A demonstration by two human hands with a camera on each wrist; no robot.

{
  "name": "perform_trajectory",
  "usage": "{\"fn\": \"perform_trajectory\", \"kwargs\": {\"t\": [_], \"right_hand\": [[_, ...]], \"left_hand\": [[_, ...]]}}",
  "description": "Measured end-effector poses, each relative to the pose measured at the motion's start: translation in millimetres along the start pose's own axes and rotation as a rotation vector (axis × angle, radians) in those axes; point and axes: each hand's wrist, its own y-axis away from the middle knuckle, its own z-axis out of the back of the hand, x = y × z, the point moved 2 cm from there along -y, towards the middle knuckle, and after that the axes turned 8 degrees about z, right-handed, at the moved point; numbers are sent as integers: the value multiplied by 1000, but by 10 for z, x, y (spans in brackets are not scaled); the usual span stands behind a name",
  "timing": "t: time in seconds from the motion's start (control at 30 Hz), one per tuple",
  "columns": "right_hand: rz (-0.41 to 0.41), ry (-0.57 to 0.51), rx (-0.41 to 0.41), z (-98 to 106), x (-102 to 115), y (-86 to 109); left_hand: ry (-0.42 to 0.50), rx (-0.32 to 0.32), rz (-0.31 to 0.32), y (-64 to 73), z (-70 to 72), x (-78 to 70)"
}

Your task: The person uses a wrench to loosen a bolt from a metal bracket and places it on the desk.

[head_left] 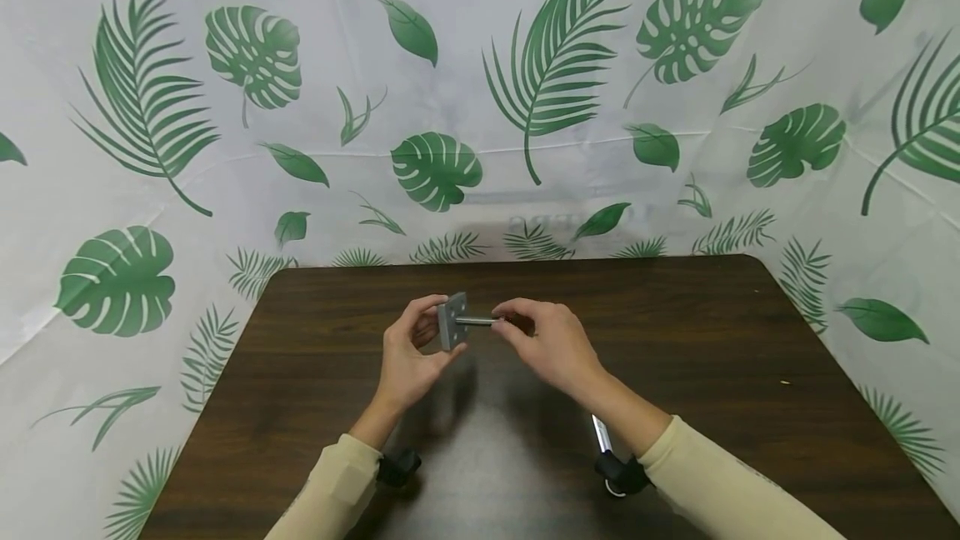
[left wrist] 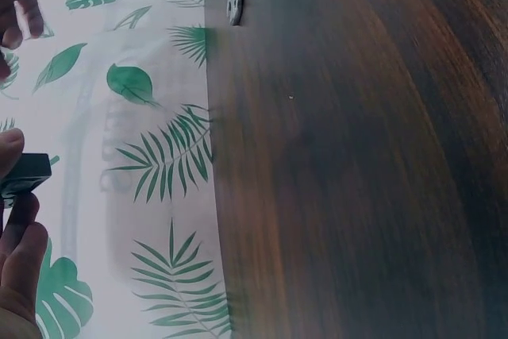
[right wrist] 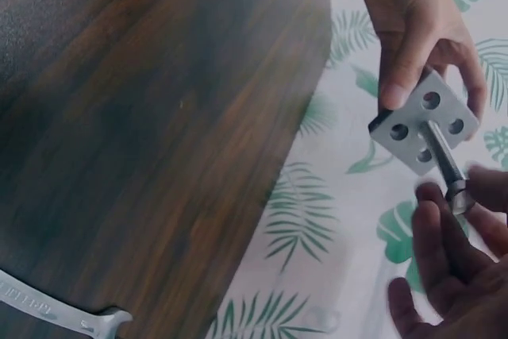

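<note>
A square grey metal plate (head_left: 452,322) with several holes is held up above the table. My left hand (head_left: 411,354) grips it by opposite edges between thumb and fingers. Out of the plate's middle, towards the right, sticks a silver bolt (head_left: 477,321). The thumb and fingers of my right hand (head_left: 551,344) pinch its outer end. In the right wrist view the bolt (right wrist: 446,156) shows a wider end at my fingertips, and the plate (right wrist: 405,152) faces it with its holes visible. The left wrist view catches only a dark edge of the plate (left wrist: 28,171).
A silver wrench (head_left: 602,433) lies on the dark wooden table (head_left: 300,407), partly covered by my right forearm; its jaw end shows in the right wrist view. A tiny pale scrap (head_left: 785,382) lies on the right. Leaf-printed white cloth (head_left: 465,65) hangs behind and beside the table.
</note>
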Motion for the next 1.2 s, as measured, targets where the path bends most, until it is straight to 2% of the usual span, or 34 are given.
{"fn": "perform_trajectory", "kwargs": {"t": [0.07,0.13,0.3,0.33,0.53,0.6,0.7,0.77,0.83,0.93,1.0,1.07,1.2], "right_hand": [[51,12,-13,0,2,-4],[63,23,-29,3,5,-4],[-47,17,-24,4,-13,1],[-47,17,-23,5,-16,1],[83,29,-58,16,-14,-11],[46,25,-48,9,-19,-10],[-52,-10,4,-7,-28,-4],[-78,-17,27,-13,-29,-1],[-33,-11,23,-10,-20,-2],[68,19,-27,1,-4,-4],[90,29,-52,9,6,-5],[46,22,-55,13,9,-4],[-65,-3,-13,9,5,-2]], "left_hand": [[-2,0,1,4,1,-2],[0,-3,0,3,1,-4],[10,-4,-1,-4,1,-1],[11,-3,2,-4,2,0],[-2,-6,6,1,7,-2],[-7,-7,5,-1,6,-3],[-9,-8,9,-3,3,0],[-14,-6,13,-1,4,0],[-13,-5,17,4,6,-1],[-15,-8,11,9,9,-8],[-9,-12,4,11,11,-12],[-3,-15,3,9,10,3],[9,-12,12,10,-2,216]]}}
